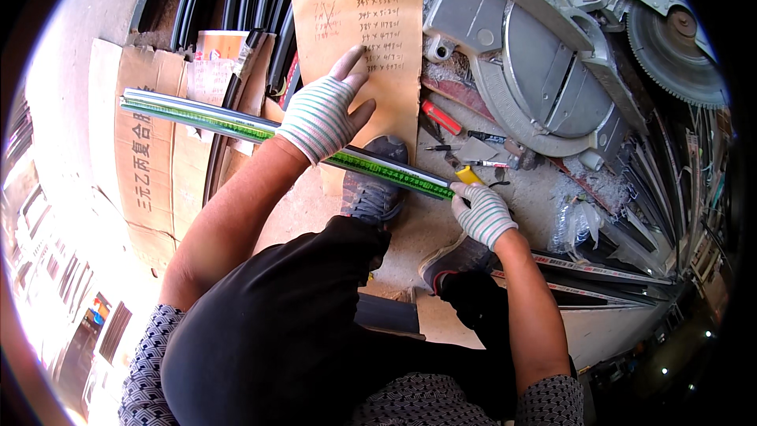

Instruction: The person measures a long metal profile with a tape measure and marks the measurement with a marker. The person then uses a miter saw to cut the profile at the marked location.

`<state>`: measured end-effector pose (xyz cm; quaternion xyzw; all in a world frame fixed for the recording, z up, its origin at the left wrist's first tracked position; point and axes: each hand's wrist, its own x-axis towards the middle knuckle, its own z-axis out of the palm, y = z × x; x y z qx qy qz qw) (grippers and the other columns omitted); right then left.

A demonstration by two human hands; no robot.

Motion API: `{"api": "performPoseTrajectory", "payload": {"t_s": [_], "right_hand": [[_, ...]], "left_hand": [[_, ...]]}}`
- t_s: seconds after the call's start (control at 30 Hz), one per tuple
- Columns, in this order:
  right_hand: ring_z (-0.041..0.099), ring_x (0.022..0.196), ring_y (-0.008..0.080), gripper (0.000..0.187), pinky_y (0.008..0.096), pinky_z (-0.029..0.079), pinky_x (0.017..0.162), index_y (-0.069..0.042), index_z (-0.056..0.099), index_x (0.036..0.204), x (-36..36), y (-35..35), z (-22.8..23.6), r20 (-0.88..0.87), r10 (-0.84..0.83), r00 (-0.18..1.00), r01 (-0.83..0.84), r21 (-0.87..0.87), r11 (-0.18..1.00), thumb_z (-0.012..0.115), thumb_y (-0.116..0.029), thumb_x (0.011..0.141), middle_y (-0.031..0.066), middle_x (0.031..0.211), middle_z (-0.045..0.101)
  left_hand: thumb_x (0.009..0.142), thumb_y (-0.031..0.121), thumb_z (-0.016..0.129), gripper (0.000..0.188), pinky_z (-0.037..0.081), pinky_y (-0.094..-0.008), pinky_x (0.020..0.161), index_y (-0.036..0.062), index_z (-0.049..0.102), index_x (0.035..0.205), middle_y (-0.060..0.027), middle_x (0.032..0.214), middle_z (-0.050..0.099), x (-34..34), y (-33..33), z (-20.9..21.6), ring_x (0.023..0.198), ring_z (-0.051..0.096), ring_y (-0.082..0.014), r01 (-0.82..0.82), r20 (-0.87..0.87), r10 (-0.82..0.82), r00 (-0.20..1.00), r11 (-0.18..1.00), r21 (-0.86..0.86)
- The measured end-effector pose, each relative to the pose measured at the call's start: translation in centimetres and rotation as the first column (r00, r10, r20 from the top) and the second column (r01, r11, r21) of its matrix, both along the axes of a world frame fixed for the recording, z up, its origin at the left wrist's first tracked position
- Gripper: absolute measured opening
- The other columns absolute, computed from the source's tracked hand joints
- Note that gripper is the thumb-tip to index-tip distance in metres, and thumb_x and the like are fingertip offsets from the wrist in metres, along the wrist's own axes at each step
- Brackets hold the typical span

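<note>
A long silver metal profile [410,171] crosses in front of me, running from upper left to my right hand. A green strip with black graduations like a measuring tape [378,167] lies along its near side. My left hand [323,114], in a white striped glove, lies over the profile with fingers stretched apart toward a brown sheet [386,102] covered in handwriting. The fingertips are over the sheet; whether they touch it I cannot tell. My right hand [482,213], gloved too, is closed round the profile's right end, thumb along the edge.
A mitre saw [544,71] with a toothed round blade [678,51] stands at the far right. Near its base lie a red-handled tool [441,117], a black pen [438,147] and a yellow object [471,176]. Flattened cardboard [142,181] lies left; dark strips [236,0] lie behind.
</note>
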<state>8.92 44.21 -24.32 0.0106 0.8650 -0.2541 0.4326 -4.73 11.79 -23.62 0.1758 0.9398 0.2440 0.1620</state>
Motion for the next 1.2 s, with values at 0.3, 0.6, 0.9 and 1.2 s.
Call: {"api": "performPoseTrajectory", "payload": {"t_s": [0.3, 0.6, 0.9, 1.2], "right_hand": [[0.067, 0.076, 0.0367, 0.028, 0.0435, 0.053, 0.075, -0.005, 0.076, 0.114, 0.57, 0.10, -0.41, -0.116, -0.003, 0.993, 0.000, -0.031, 1.000, 0.065, -0.020, 0.094, 0.0233, 0.090, 0.070], [0.069, 0.091, 0.0418, 0.034, 0.0472, 0.055, 0.086, -0.012, 0.075, 0.120, 0.12, -0.04, -0.11, 0.000, -0.006, 1.000, 0.006, 0.008, 1.000, 0.059, -0.029, 0.095, 0.0243, 0.100, 0.071], [0.068, 0.093, 0.0424, 0.034, 0.0472, 0.055, 0.088, -0.012, 0.075, 0.120, 0.22, 0.13, -0.28, -0.029, -0.008, 1.000, 0.008, -0.003, 1.000, 0.059, -0.029, 0.095, 0.0242, 0.101, 0.071], [0.068, 0.088, 0.0405, 0.033, 0.0456, 0.055, 0.084, -0.010, 0.075, 0.119, 0.26, 0.01, -0.18, -0.051, -0.009, 0.999, 0.009, -0.007, 1.000, 0.061, -0.025, 0.094, 0.0245, 0.098, 0.071]], "left_hand": [[0.092, 0.024, 0.073, 0.041, 0.060, -0.0419, 0.079, 0.0018, 0.063, 0.125, -0.0179, 0.157, 0.047, 0.04, -0.12, -0.05, 0.090, 0.073, -0.0370, 0.007, 0.002, -0.007, 1.000, 1.000, -0.006], [0.092, 0.025, 0.072, 0.041, 0.061, -0.0429, 0.081, 0.0017, 0.063, 0.125, -0.0180, 0.157, 0.046, 0.05, -0.16, -0.23, 0.094, 0.073, -0.0381, 0.011, -0.004, -0.011, 1.000, 1.000, -0.011], [0.093, 0.026, 0.072, 0.042, 0.061, -0.0420, 0.082, 0.0016, 0.063, 0.126, -0.0181, 0.158, 0.045, 0.03, -0.06, -0.10, 0.096, 0.073, -0.0378, 0.006, 0.011, -0.006, 1.000, 1.000, -0.010], [0.093, 0.024, 0.073, 0.041, 0.060, -0.0420, 0.082, 0.0021, 0.062, 0.126, -0.0177, 0.158, 0.046, 0.10, -0.15, 0.01, 0.094, 0.073, -0.0376, 0.005, 0.014, -0.005, 1.000, 1.000, 0.001]]}}
